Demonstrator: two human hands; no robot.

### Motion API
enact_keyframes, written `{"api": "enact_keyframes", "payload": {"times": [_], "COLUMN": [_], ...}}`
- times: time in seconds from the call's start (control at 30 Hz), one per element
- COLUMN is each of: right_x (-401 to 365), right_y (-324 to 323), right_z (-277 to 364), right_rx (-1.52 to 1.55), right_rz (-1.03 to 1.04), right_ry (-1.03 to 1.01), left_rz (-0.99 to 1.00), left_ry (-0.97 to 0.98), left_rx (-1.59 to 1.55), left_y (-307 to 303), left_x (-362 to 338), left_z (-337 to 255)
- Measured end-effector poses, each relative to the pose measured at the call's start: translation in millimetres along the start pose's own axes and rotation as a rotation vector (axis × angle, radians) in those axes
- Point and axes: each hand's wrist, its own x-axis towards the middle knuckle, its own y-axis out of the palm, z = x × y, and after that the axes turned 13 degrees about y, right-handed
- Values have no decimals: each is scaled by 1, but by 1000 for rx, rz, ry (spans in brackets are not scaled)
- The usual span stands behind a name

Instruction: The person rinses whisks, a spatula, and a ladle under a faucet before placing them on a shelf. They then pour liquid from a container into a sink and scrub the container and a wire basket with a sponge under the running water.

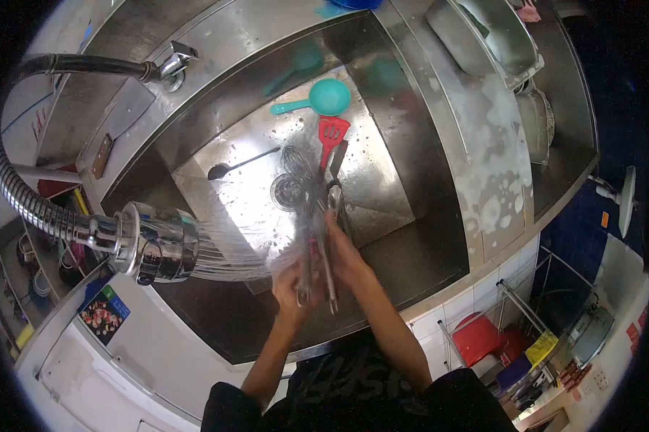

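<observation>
Over the steel sink (382, 187), both hands are closed around a bundle of kitchen utensils. My left hand (292, 286) grips the handle ends low in the bundle, amid the water spray. My right hand (342, 248) holds the same bundle from the other side, higher up. A whisk (295, 160) and a red slotted turner (332, 132) point away from me at the bundle's far end; metal handles (326, 266) stick out towards me. Overlap and spray hide which handle belongs to which utensil. Beyond lies a teal ladle (329, 97). A dark spoon (220, 171) rests left of the drain (288, 192).
From the left, a chrome spray head (159, 243) on a coiled hose (33, 201) sends water across the sink. Metal pans (486, 43) stand on the wet, soapy counter (483, 158) at the right. A rack with a red container (475, 338) is at lower right.
</observation>
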Motion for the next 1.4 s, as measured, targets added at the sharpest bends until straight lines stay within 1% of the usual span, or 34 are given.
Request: {"api": "enact_keyframes", "payload": {"times": [0.03,0.07,0.13,0.17,0.23,0.27,0.33,0.37,0.43,0.47,0.5,0.53,0.57,0.63,0.7,0.73,0.77,0.83,0.87,0.9,0.97,1.0,1.03,1.07,1.1,1.13,1.17,1.2,1.23,1.27,1.3,1.33,1.37,1.4], "right_x": [3,7,22,29,30,32,36,37,38,36,32,25,-24,-2,11,-17,-26,-38,-33,-28,-13,3,21,31,29,22,11,-4,1,5,8,6,5,6], "right_y": [12,19,16,14,12,11,6,2,-1,0,2,10,50,40,40,55,54,50,43,35,17,1,-20,-36,-38,-30,-20,-9,-13,-18,-20,-14,-15,-15], "right_z": [3,5,4,5,4,2,1,4,10,18,25,32,39,21,16,21,24,25,20,22,32,35,35,27,19,23,29,36,36,34,33,33,33,32], "right_rx": [-35,-68,-124,-186,-236,-201,-168,-179,-190,-325,-457,-601,-805,-1012,-1007,-996,-1006,-935,-855,-862,-732,-728,-755,-779,-772,-706,-641,-660,-652,-592,-538,-492,-487,-499], "right_rz": [41,82,113,141,142,153,162,150,139,107,69,-47,-163,-123,249,202,213,18,-229,-219,-197,-190,-338,-493,-502,-525,-553,-509,-527,-474,-414,-357,-355,-356], "right_ry": [-43,-87,-127,-163,-97,-133,-169,-221,-271,-314,-358,-219,-283,-425,-413,-339,-335,-333,-360,-362,-462,-464,-488,-496,-473,-482,-490,-367,-356,-386,-424,-468,-468,-473], "left_rz": [146,154,313,317,616,616,747,744,805,801,822,839,843,878,739,678,634,596,595,596,590,454,320,45,337,179,178,96,256,73,81,113,146,165], "left_ry": [47,51,66,65,-119,-120,-172,-173,-376,-375,-595,-811,-800,-450,-348,-322,-306,-274,-253,-235,-209,-289,-378,-563,-522,-260,-349,-349,-525,-517,-557,-600,-637,-628], "left_rx": [-16,-21,12,12,-15,-11,-72,-75,-151,-149,-90,-34,-48,226,258,248,231,183,153,132,126,193,258,5,511,471,481,432,473,439,386,433,484,439], "left_y": [-5,-9,-13,-18,-39,-46,-55,-59,-69,-73,-71,-62,-46,-15,20,36,49,65,63,60,52,43,38,42,37,38,40,42,45,51,58,67,71,70], "left_x": [-19,-28,-32,-32,-6,3,13,11,1,-14,-43,-67,-80,-99,-114,-120,-124,-132,-135,-136,-120,-104,-86,-52,-15,3,30,49,59,70,44,19,8,6], "left_z": [0,-4,-11,-11,-21,-21,-18,-16,-13,2,27,48,62,82,100,105,110,116,120,125,146,160,168,176,186,215,229,243,270,260,305,327,336,318]}}
